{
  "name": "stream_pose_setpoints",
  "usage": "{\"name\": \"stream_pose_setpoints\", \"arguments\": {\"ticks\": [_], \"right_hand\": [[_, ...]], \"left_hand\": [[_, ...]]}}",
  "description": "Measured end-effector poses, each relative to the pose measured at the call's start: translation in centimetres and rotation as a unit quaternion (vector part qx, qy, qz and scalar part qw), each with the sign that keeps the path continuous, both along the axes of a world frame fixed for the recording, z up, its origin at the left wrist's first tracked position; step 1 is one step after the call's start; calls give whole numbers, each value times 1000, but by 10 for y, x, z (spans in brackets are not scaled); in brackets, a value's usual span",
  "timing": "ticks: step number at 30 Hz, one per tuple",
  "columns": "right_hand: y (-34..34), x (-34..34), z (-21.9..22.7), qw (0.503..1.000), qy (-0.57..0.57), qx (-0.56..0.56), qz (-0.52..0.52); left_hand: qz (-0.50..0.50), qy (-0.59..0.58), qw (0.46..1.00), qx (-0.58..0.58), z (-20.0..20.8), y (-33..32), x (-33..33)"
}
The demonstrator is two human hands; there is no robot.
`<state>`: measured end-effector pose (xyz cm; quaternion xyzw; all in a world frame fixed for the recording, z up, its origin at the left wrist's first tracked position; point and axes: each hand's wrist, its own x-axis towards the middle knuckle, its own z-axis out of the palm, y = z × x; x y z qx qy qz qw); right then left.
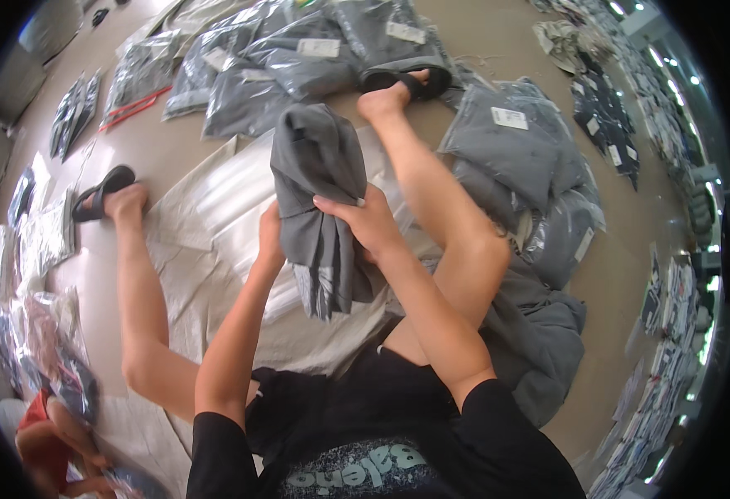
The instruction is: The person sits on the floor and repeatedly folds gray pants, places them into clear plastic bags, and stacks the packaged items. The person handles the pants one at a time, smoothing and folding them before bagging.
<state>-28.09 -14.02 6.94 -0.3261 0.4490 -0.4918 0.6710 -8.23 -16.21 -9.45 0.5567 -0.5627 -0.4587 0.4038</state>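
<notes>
A dark grey garment [317,158], bunched and partly folded, is held up in front of me between my two hands. My left hand [271,234] grips its left side, with most of its fingers hidden behind the cloth. On the other side my right hand [371,220] is closed on the fabric, its thumb lying across the front. Below the garment, clear plastic bags [257,179] lie on a beige cloth sheet [184,274] between my legs. More loose grey clothing [535,341] is heaped beside my right thigh.
Bagged grey garments [278,71] with white labels are spread at the far side. Another bagged pile [510,154] lies beyond my right knee. Stacked packages [664,358] line the right edge. At the lower left a person in red [45,432] sits near clear packages [49,320].
</notes>
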Motion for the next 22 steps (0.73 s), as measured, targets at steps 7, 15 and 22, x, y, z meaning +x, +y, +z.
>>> {"name": "stream_pose_setpoints", "arguments": {"ticks": [7, 15, 22], "right_hand": [[47, -62, 62, 991, -36, 55, -114], [72, -196, 0, 971, -161, -69, -160], [52, -150, 19, 984, -26, -67, -160]], "left_hand": [[-224, -275, 916, -188, -66, -56, -26], [-247, -487, 826, -136, -16, -53, 140], [-143, -625, 768, 4, -5, -48, 165]]}}
